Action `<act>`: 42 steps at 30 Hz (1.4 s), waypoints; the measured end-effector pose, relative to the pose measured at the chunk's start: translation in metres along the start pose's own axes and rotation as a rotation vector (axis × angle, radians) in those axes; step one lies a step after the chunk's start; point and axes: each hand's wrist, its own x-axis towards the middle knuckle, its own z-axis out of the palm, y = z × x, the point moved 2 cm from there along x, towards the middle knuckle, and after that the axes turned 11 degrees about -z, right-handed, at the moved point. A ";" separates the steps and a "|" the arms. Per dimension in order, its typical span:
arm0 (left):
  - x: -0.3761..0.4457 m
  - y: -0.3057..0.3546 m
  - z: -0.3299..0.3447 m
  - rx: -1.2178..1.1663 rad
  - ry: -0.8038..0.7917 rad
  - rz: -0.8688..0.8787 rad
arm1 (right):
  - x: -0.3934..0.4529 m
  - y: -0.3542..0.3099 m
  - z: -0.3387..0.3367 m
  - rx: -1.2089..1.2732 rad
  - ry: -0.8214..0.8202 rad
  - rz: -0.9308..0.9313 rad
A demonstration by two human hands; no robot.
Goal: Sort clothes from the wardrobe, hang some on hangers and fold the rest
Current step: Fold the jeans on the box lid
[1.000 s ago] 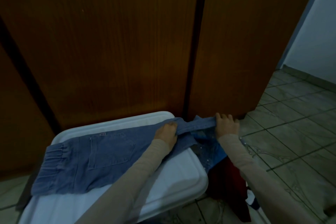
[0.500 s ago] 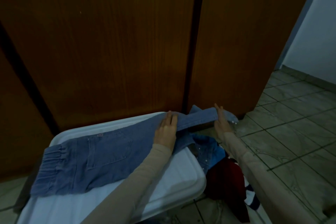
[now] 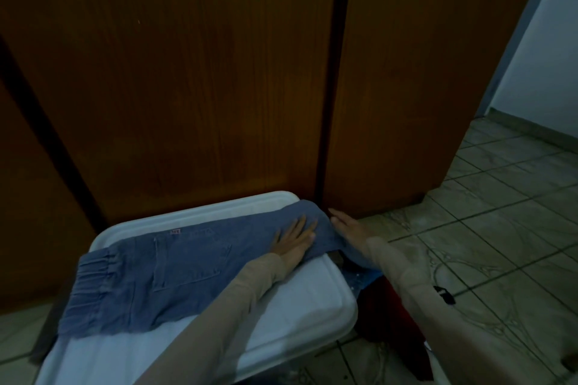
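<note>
Both hands have let go of the leg end they were lifting a moment ago, and now they lie flat. The blue jeans [image 3: 175,269] are spread across a white plastic lid [image 3: 312,306] that sits in front of the brown wardrobe doors [image 3: 187,87]. The stretchy waist of the jeans hangs over the lid's left end, and a back pocket faces up.

The left hand [image 3: 294,242] presses down on the folded leg part near the lid's far right corner, with its fingers straight and a little spread. The right hand [image 3: 347,228] is just beside it, at the edge of the fold, with straight fingers pointing toward the doors. It touches the cloth there and grips nothing. Both arms wear long beige sleeves.

Below the right arm, off the lid's right side, a dark red cloth [image 3: 387,316] lies in a heap on the tiled floor [image 3: 500,228], with a bit of another blue cloth [image 3: 362,278] poking out beside it.
</note>
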 end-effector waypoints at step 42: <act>-0.192 -0.219 -0.099 0.795 0.275 -0.191 | -0.064 -0.166 0.204 -0.737 -0.455 -0.372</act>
